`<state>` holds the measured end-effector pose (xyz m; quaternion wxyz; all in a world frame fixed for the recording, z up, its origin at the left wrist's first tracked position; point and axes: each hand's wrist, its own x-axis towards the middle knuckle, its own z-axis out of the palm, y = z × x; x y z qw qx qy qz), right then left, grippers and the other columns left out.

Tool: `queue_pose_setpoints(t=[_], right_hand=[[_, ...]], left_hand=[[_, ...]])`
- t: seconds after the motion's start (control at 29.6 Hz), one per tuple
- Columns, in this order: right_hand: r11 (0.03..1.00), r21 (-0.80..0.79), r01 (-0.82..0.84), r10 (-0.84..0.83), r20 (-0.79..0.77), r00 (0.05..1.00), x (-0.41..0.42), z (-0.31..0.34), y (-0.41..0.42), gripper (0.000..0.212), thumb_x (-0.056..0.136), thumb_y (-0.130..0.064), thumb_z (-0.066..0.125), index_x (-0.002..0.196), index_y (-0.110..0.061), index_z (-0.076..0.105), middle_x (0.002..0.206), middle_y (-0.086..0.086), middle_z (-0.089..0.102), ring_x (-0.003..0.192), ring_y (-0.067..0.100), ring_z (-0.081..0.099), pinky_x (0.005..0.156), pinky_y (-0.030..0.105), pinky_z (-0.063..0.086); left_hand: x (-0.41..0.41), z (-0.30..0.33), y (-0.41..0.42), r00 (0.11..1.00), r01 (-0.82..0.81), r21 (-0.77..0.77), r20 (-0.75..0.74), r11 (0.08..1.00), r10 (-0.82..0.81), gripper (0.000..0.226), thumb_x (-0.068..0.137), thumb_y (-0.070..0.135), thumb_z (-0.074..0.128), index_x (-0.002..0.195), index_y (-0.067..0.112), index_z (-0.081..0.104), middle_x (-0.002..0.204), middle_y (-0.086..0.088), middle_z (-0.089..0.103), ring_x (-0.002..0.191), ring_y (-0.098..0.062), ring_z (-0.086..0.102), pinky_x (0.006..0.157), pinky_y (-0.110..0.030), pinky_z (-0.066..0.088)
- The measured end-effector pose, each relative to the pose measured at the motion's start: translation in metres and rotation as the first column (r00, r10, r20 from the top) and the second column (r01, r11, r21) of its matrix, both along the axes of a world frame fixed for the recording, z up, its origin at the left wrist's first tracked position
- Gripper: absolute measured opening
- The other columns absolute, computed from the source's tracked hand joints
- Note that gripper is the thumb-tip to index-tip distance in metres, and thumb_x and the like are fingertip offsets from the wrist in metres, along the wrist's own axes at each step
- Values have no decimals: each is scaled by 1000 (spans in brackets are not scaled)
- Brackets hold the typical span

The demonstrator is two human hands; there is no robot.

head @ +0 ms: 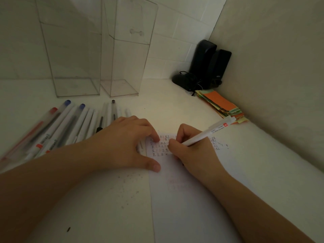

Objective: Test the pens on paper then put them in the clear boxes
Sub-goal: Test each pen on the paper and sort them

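standing upright behind the pens (57, 127), two clear boxes (121, 67) hold nothing.

Two clear boxes (75, 55) stand empty at the back. One white pen (208, 133) is in use over one sheet of paper (184, 190). Roughly a dozen pens (70, 127) lie fanned out; overlap and blur prevent an exact count. Two black speakers (208, 62) stand beside one stack of coloured slips (220, 104).

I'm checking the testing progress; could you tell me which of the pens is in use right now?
The white pen gripped in the right hand, tip down on the paper. All the other pens lie untouched in a row at left.
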<state>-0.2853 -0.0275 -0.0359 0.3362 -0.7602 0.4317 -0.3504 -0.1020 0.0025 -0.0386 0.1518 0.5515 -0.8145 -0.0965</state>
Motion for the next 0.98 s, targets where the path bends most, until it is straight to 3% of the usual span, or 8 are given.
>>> queue_pose_setpoints(t=[0.17,0.41,0.57,0.68,0.78,0.88,0.95,0.98], right_hand=[[1000,19,-16,16,0,1000,0,1,0,24,77,-5,64,62,-6,46,56,20,52,46,14,42,41,21,34],[999,-38,-19,18,-40,999,-1,0,1,30,76,-3,63,58,-11,40,49,1,39,45,7,34,40,16,28],[999,-32,-13,17,118,993,-5,1,1,19,81,-15,68,69,-12,53,56,-2,53,48,5,46,44,17,39],[989,-143,-40,62,157,986,-3,1,2,10,86,-26,61,78,-22,59,65,-2,61,59,4,57,53,13,43],[975,-221,-34,42,32,999,-2,-2,3,12,86,-39,50,80,-29,51,60,-8,55,59,1,56,50,9,39],[968,-247,-46,26,-85,996,-3,-7,1,6,87,-25,55,88,-22,50,70,-13,54,67,4,57,59,20,46],[977,-209,-48,31,-86,996,-2,-8,2,14,83,-16,52,97,-14,53,82,-13,56,77,10,57,71,34,50],[979,-192,-60,45,-85,995,-2,-7,2,17,80,-17,49,96,-19,52,83,-10,56,78,17,57,71,38,50]], left_hand=[[0,0,0,1000,2,-6,1,1000,-2,97,35,96,24,113,43,49,107,28,39,99,3,38,87,-22,24],[0,0,0,1000,-4,6,3,1000,4,88,41,91,31,113,44,48,107,29,40,98,4,37,84,-18,24],[-1,1,3,1000,-7,16,19,1000,7,94,39,96,24,116,46,43,108,30,35,98,6,34,86,-18,23],[-4,7,6,994,-21,-19,-110,1000,18,86,44,95,24,115,48,37,109,31,35,102,5,35,92,-23,33],[-11,17,13,955,55,-158,-279,986,-98,67,56,82,47,112,48,39,111,30,41,106,5,40,88,-21,38],[-25,27,23,883,217,-164,-388,962,-265,59,62,64,64,114,45,45,116,29,41,112,2,43,89,-15,40],[-33,25,24,847,296,-189,-400,936,-349,51,65,56,70,111,44,49,114,31,43,112,0,47,91,-17,41],[-36,23,24,833,314,-212,-406,925,-376,44,66,52,72,106,42,54,112,30,45,110,-2,49,89,-18,42]])
